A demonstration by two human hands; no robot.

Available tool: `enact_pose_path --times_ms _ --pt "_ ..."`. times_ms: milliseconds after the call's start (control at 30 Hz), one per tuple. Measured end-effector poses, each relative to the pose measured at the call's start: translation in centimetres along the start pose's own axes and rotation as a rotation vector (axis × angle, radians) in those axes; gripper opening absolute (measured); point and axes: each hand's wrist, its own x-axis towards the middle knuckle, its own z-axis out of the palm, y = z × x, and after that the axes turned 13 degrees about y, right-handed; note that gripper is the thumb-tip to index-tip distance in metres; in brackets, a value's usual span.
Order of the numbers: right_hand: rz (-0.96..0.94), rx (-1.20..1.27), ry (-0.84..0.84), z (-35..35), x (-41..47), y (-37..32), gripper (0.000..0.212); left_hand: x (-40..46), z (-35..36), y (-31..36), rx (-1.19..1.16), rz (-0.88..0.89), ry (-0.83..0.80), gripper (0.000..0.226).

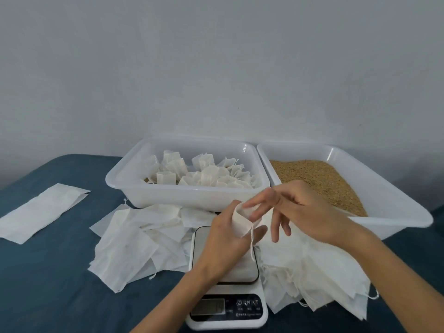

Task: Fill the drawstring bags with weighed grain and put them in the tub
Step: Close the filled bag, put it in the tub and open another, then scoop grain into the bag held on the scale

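Left hand [228,239] grips a small white drawstring bag [240,219] above the scale [225,296], fingers curled round its body, and I see its cord dangling toward the weighing plate. Right hand [295,210] pinches the bag's open mouth between thumb and forefinger, the other fingers spread loosely. Behind them I have two white tubs side by side and touching: the left tub [134,186] holds filled bags [204,175], the right tub [394,212] holds brown grain [319,181]. Flat empty bags [129,243] lie scattered left of the scale, and a fanned stack [319,280] lies to its right. Everything sits on a dark blue cloth surface [60,296], with a separate white sheet [43,210] at far left. Behind it all is a plain pale grey wall [216,68]. I cannot read the scale's display.
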Motion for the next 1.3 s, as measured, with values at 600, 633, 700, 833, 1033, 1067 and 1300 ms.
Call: enact_pose_path --times_ms 600,633,700,833,1033,1067,1300 --pt "0.491 -1.084 0.009 -14.8 2.0 17.7 0.027 1.1 -0.3 -1.9 -0.178 -0.229 0.067 0.031" --pt "0.486 -1.075 0.057 -15.2 2.0 18.0 0.028 1.1 -0.3 -1.8 -0.181 -0.229 0.074 0.031" --pt "0.477 -1.068 0.143 -16.1 2.0 18.4 0.020 1.2 -0.4 -1.8 -0.171 -0.235 0.092 0.029" --pt "0.521 -1.149 0.248 -17.5 2.7 18.9 0.014 1.2 -0.2 -2.0 -0.183 -0.248 0.099 0.024" --pt "0.502 -1.352 0.301 -17.5 4.1 18.5 0.021 1.3 -0.4 -1.9 -0.188 -0.260 0.101 0.023" --pt "0.490 -1.403 0.284 -17.4 4.5 18.4 0.012 1.4 -0.4 -1.9 -0.197 -0.263 0.104 0.021" --pt "0.341 -1.372 0.086 -14.1 7.8 18.1 0.014 1.4 -0.5 -1.8 -0.186 -0.268 0.110 0.020"
